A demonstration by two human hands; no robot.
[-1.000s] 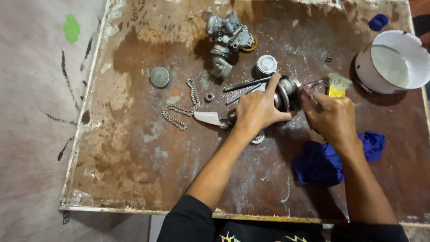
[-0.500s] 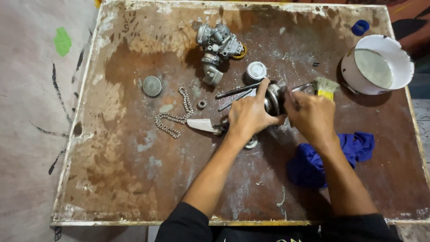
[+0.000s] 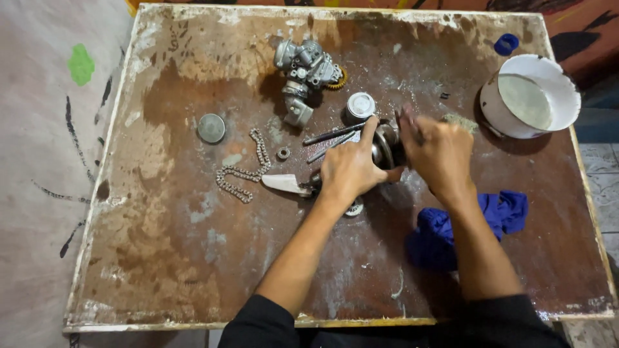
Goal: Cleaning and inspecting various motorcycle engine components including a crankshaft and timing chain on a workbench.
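Held part: a round, dark metal engine part (image 3: 387, 145) with stacked disc-like rims, greasy and dull grey; it sits near the middle of the worn brown table (image 3: 193, 258), between both hands
Left hand (image 3: 351, 169): fingers curled around the near side of the part, index finger stretched up along its rim; gripping it
Right hand (image 3: 440, 153): fingers closed on a blurred brush (image 3: 459, 121) with pale bristles, pressed to the far side of the part
Beside the part: two thin dark rods (image 3: 332, 136) just left of it; a small silver cylinder (image 3: 360, 105) just above
Further left: chain (image 3: 245, 169), white wedge-shaped piece (image 3: 285, 183), round grey cap (image 3: 211, 127)
Top: carburettor (image 3: 304, 72)
Right: white bowl (image 3: 530, 103); blue cloth (image 3: 471, 225) under the right forearm
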